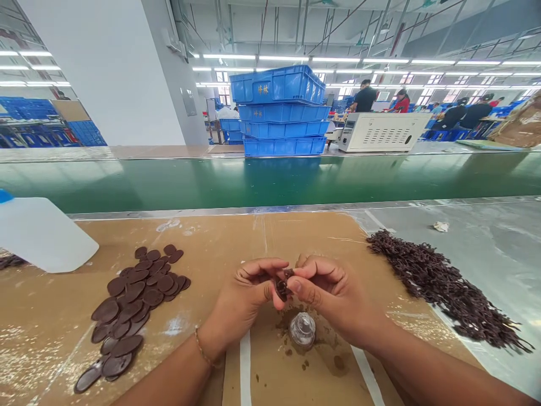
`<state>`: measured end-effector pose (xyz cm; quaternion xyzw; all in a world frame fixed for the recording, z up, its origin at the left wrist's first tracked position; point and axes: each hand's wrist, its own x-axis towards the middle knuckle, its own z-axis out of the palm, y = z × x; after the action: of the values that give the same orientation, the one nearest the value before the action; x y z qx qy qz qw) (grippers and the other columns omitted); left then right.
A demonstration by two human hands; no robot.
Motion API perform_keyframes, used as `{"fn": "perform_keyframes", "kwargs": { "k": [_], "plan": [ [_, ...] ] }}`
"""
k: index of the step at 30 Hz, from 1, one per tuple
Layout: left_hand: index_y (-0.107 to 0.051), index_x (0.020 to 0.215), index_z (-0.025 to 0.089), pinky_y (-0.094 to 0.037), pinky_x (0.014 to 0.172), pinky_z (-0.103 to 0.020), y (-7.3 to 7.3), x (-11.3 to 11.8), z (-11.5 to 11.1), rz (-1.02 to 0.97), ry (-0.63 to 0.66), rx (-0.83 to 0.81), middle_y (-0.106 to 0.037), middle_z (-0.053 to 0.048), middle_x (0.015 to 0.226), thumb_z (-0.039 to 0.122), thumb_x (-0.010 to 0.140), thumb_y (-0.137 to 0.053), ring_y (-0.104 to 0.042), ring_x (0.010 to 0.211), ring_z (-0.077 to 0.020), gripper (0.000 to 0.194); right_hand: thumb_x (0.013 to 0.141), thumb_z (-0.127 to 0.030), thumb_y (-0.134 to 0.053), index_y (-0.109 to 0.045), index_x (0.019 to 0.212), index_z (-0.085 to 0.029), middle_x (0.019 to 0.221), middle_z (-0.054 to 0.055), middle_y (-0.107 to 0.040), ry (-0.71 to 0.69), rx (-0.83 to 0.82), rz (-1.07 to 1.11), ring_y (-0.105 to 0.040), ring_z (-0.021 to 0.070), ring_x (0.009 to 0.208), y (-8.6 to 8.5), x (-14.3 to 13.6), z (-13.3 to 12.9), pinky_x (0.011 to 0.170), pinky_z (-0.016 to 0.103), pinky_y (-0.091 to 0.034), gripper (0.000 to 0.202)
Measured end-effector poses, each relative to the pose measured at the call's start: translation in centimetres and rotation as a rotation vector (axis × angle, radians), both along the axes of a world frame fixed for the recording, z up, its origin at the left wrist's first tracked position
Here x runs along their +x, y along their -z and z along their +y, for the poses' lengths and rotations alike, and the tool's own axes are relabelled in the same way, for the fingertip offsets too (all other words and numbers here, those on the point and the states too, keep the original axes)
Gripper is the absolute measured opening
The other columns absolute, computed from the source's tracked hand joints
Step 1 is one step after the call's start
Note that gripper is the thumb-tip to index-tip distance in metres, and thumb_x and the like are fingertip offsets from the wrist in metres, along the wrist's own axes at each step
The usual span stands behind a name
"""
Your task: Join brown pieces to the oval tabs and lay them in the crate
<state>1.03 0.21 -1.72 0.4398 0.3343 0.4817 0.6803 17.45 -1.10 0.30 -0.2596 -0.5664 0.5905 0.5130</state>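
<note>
Over the middle of the cardboard, my left hand (243,301) is closed on a small dark brown oval disc (280,288), tilted between thumb and fingers. My right hand (327,285) meets it and pinches a small dark brown piece (289,273) at the disc's upper edge; the fingers partly hide it. Just below the hands stands a small clear glass jar (302,330), with wet spots around it. A loose pile of brown oval discs (137,282) lies to the left. On the right is a long heap of thin, dark brown twisted strips (439,287).
A white plastic jug (46,237) with a blue cap is at far left. Beyond the cardboard (220,237) runs a green conveyor belt (190,180). Stacked blue crates (283,129) and a cream metal box (380,132) stand behind it. Several people work in the background.
</note>
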Motion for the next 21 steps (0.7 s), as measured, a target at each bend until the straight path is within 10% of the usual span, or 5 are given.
{"fn": "perform_keyframes", "kwargs": {
  "k": [21],
  "plan": [
    [-0.077, 0.091, 0.026, -0.051, 0.071, -0.024, 0.03, -0.15, -0.07, 0.006, 0.045, 0.094, -0.067, 0.001, 0.060, 0.024, 0.073, -0.079, -0.062, 0.065, -0.0121, 0.018, 0.080, -0.031, -0.075, -0.060, 0.068, -0.021, 0.068, -0.001, -0.060, 0.015, -0.018, 0.016, -0.059, 0.0119, 0.064, 0.17, -0.20, 0.09, 0.065, 0.026, -0.055, 0.022]
  ]
}}
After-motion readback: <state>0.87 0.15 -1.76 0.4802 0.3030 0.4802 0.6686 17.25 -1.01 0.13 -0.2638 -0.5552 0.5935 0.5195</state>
